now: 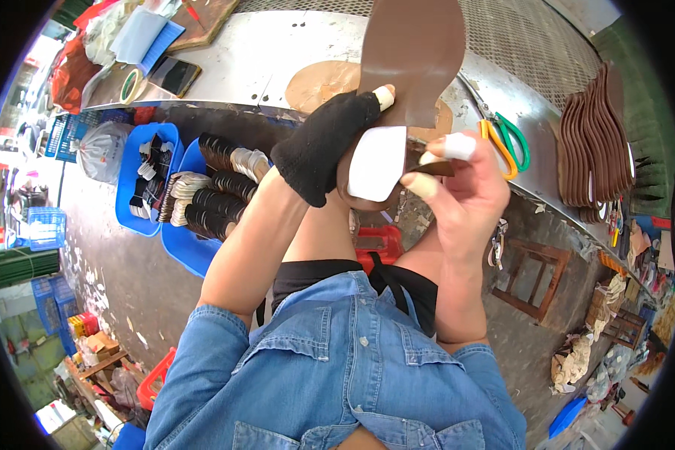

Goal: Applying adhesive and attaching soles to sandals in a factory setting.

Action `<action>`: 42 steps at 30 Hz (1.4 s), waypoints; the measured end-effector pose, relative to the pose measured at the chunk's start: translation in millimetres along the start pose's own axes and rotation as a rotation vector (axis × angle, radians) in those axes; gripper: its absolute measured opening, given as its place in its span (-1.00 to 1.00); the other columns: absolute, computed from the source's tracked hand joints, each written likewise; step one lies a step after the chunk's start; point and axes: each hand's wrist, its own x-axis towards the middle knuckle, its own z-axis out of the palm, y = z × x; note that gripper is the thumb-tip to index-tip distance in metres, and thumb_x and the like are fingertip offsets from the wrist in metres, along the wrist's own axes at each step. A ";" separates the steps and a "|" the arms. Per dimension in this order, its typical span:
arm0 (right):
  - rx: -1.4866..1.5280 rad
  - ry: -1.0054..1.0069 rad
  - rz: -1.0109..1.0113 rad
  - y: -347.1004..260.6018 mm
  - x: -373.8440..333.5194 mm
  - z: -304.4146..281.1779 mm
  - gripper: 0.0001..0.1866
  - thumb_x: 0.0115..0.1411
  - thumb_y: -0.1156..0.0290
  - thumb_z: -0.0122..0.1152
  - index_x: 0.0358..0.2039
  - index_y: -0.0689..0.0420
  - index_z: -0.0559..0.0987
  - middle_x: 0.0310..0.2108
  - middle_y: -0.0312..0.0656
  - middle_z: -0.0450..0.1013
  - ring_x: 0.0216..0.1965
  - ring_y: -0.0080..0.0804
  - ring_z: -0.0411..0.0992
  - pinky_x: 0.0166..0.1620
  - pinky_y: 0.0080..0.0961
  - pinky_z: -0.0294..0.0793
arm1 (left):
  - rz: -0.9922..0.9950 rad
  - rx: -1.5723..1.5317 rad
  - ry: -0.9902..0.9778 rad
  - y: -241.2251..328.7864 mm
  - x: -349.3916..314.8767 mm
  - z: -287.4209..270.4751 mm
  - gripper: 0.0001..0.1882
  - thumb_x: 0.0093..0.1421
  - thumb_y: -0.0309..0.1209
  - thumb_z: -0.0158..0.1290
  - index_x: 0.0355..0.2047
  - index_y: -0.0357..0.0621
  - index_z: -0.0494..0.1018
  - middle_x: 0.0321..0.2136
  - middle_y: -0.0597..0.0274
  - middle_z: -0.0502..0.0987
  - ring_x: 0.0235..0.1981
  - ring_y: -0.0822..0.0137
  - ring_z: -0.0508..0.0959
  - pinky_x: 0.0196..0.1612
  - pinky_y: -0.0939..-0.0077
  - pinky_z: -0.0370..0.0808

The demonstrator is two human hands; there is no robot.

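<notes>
My left hand, in a black glove with a wrapped thumb tip, grips a large brown insole-shaped sheet above my lap. On the sheet's near end lies a white rounded pad. My right hand is bare apart from white tape around a finger and a pale cover on the thumb. Its thumb and finger pinch a thin brown flap beside the pad's right edge. Whether that flap belongs to the same sheet, I cannot tell.
Orange-handled and green-handled scissors lie on the metal bench, left of a stack of brown insoles. A phone and tape roll sit far left. Blue bins hold shoe parts. A wooden frame stands on the floor.
</notes>
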 end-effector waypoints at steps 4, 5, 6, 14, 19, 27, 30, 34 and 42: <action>-0.198 0.170 -0.130 -4.4 12.0 -17.9 -0.71 -0.11 0.66 0.30 -0.31 0.26 0.51 -0.24 -0.25 0.38 -0.47 -0.59 0.31 -0.34 -0.67 0.36 | 0.045 0.046 0.001 -3.9 -4.6 0.2 -0.52 0.21 -0.05 -0.04 -0.16 -0.28 0.41 -0.32 0.20 0.52 -0.36 0.48 0.51 -0.31 0.61 0.45; -0.194 0.169 -0.128 -4.0 16.0 -17.8 -0.71 -0.11 0.66 0.30 -0.31 0.26 0.51 -0.24 -0.25 0.38 -0.47 -0.59 0.31 -0.34 -0.67 0.36 | 0.083 -0.008 -0.035 -4.7 -7.0 0.4 -0.49 0.21 -0.03 -0.05 -0.13 -0.28 0.40 -0.29 0.20 0.51 -0.34 0.48 0.51 -0.30 0.61 0.45; -0.386 0.003 -0.253 -5.3 23.8 -19.8 -0.77 -0.13 0.65 0.30 -0.38 0.26 0.53 -0.29 -0.24 0.39 -0.48 -0.56 0.31 -0.37 -0.65 0.36 | 0.081 -0.007 -0.046 -4.8 -7.0 0.9 -0.49 0.21 -0.03 -0.05 -0.13 -0.28 0.40 -0.29 0.20 0.51 -0.34 0.48 0.51 -0.30 0.61 0.45; -0.535 -0.157 -0.217 -11.8 44.4 -17.1 -0.84 -0.15 0.67 0.29 -0.49 0.24 0.54 -0.50 -0.32 0.38 -0.58 -0.60 0.25 -0.53 -0.69 0.22 | 0.119 0.392 -0.249 -3.1 -10.2 1.7 -0.42 0.14 -0.05 0.06 0.00 -0.27 0.34 -0.21 0.20 0.46 -0.21 0.46 0.44 -0.18 0.59 0.39; 0.217 -0.080 -0.020 -2.3 19.8 -45.3 -0.46 -0.29 0.56 0.44 -0.19 0.23 0.49 -0.23 -0.21 0.42 -0.52 -0.69 0.25 -0.47 -0.77 0.22 | 0.105 0.200 -0.015 -4.4 -13.7 4.5 -0.48 0.18 -0.14 0.03 -0.02 -0.32 0.33 -0.30 0.20 0.49 -0.30 0.47 0.46 -0.25 0.58 0.41; 0.035 -0.229 0.068 -10.7 8.3 -23.5 -0.80 -0.19 0.78 0.25 -0.48 0.30 0.55 -0.45 -0.19 0.43 -0.42 -0.51 0.38 -0.38 -0.65 0.35 | 0.043 0.119 -0.030 -9.4 -13.9 -0.2 -0.55 0.18 -0.16 0.03 -0.07 -0.27 0.37 -0.35 0.25 0.48 -0.35 0.52 0.46 -0.31 0.62 0.40; -0.011 -0.185 0.074 -15.3 12.0 -16.0 -0.83 -0.20 0.75 0.29 -0.51 0.30 0.58 -0.49 -0.23 0.43 -0.41 -0.50 0.37 -0.35 -0.63 0.33 | 0.101 0.102 -0.104 -11.3 -15.6 0.3 -0.55 0.19 -0.17 0.02 -0.05 -0.27 0.36 -0.33 0.26 0.48 -0.33 0.51 0.45 -0.28 0.61 0.39; -0.046 -0.138 0.023 -8.9 9.5 -9.4 -0.81 -0.22 0.73 0.31 -0.50 0.29 0.60 -0.48 -0.25 0.41 -0.39 -0.53 0.36 -0.34 -0.64 0.31 | 0.083 0.189 -0.054 -10.0 -18.9 0.1 -0.53 0.14 -0.16 0.08 -0.06 -0.24 0.38 -0.29 0.20 0.50 -0.30 0.46 0.49 -0.25 0.58 0.44; 0.082 -0.078 -0.026 11.4 11.1 7.1 -0.66 -0.21 0.65 0.40 -0.34 0.21 0.54 -0.30 -0.32 0.36 -0.38 -0.64 0.29 -0.29 -0.72 0.30 | 0.080 0.100 -0.063 -12.5 -20.5 1.8 -0.54 0.18 -0.18 0.04 -0.03 -0.26 0.36 -0.28 0.26 0.49 -0.30 0.52 0.47 -0.25 0.62 0.41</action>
